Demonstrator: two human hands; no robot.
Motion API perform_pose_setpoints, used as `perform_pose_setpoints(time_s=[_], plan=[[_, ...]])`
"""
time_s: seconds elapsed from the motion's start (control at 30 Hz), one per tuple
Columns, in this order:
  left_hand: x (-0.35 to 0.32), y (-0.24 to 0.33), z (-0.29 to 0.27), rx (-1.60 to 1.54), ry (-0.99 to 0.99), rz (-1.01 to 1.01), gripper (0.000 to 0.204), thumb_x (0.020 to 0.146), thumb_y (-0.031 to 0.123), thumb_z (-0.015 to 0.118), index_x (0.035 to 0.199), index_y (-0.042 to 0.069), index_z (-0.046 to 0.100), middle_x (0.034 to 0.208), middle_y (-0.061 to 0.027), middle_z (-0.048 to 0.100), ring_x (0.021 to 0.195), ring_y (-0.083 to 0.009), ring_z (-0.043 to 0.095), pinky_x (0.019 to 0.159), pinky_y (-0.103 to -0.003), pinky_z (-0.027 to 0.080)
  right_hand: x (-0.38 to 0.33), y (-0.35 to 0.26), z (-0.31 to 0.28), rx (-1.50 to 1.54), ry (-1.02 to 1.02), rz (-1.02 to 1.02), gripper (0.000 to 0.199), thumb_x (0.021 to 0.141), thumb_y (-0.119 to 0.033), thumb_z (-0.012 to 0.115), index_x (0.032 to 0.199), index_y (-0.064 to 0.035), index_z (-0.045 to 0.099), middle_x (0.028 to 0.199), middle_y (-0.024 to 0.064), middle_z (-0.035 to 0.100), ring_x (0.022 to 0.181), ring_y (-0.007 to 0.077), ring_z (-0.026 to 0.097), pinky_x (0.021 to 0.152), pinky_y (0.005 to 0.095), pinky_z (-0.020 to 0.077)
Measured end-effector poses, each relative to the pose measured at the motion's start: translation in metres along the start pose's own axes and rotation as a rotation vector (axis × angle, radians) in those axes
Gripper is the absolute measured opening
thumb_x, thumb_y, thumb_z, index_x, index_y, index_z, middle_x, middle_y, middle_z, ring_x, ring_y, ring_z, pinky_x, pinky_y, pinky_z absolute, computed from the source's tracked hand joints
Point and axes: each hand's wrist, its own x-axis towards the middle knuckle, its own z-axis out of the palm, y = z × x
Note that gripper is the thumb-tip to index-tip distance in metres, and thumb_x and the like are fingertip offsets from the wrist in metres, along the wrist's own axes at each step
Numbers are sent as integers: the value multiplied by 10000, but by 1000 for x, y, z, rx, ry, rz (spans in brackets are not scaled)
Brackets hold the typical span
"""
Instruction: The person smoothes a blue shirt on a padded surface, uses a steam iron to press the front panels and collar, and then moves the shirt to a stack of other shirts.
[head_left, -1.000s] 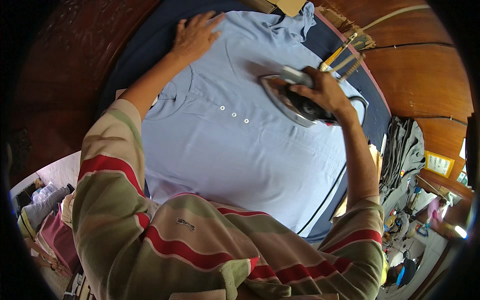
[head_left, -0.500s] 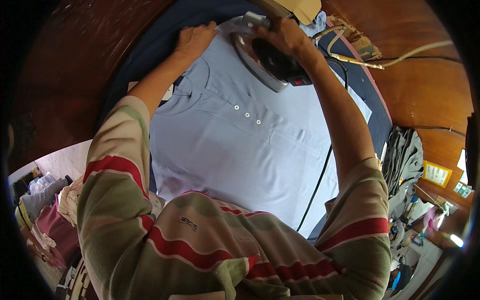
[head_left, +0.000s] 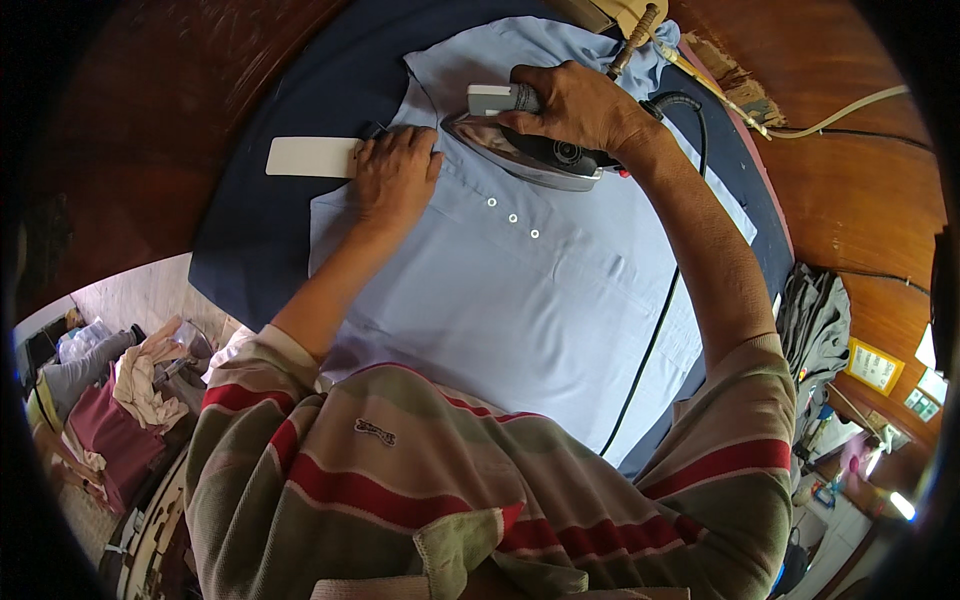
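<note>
A light blue shirt (head_left: 500, 310) with several small white buttons on its placket lies spread on a dark blue cloth (head_left: 245, 235). My right hand (head_left: 585, 110) is wrapped round the handle of a steam iron (head_left: 545, 165), whose soleplate rests on the shirt just beyond the buttons, its tip toward the neckline. My left hand (head_left: 398, 178) lies on the shirt near the collar, left of the iron's tip, fingers bent and close together; what is under them is hidden. A white rectangular tag or card (head_left: 312, 157) shows beside it, partly behind the fingers.
The iron's black cord (head_left: 650, 345) runs down across the shirt. A hose with a brass-coloured fitting (head_left: 712, 88) lies at the far right by a wooden panel (head_left: 840, 190). Dark clothes (head_left: 815, 320) hang at right; piled garments (head_left: 120, 440) lie at lower left.
My left hand has come nearer, from the shirt's far edge to the collar. The iron has moved slightly nearer and turned. More of the white tag shows, and the shirt's far part shows more.
</note>
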Motion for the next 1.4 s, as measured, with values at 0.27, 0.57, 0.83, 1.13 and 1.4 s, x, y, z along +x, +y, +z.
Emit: perform_pose_setpoints(time_s=[0.27, 0.57, 0.83, 1.13, 1.4], plan=[[-8, 2, 5, 5, 61, -24, 206, 805, 247, 630, 958, 116, 589, 949, -2, 639, 918, -187, 588, 854, -380, 370, -27, 4, -1, 13, -81, -44, 506, 772, -483, 615, 1013, -38, 601, 711, 181, 642, 662, 302, 648, 659, 370, 529], [-10, -1, 11, 13, 81, -56, 240, 796, 276, 647, 965, 123, 571, 954, -23, 647, 923, -217, 599, 863, -385, 369, -10, 0, 3, 1, -24, -42, 485, 800, -468, 591, 1040, -46, 611, 743, 183, 654, 663, 296, 655, 639, 362, 531], [-7, 3, 7, 24, 41, -58, 191, 805, 208, 617, 971, 124, 571, 974, -11, 635, 930, -205, 590, 859, -387, 367, -88, 20, 1, 79, -165, -58, 433, 748, -465, 598, 995, -111, 640, 751, 141, 664, 703, 306, 647, 656, 401, 520], [-11, 9, 8, 69, 77, -75, 137, 813, 220, 593, 910, 123, 589, 914, -9, 613, 909, -215, 579, 861, -405, 374, -84, 19, 2, 128, 20, 222, 443, 778, -423, 579, 1001, -42, 623, 755, 176, 657, 719, 324, 652, 689, 385, 520], [-16, 8, 8, 74, 96, -81, 99, 808, 225, 589, 848, 134, 594, 888, 5, 597, 893, -184, 569, 844, -380, 373, -5, 6, 5, 61, 88, 116, 480, 794, -471, 575, 1037, -60, 629, 781, 175, 661, 725, 324, 653, 698, 381, 524]])
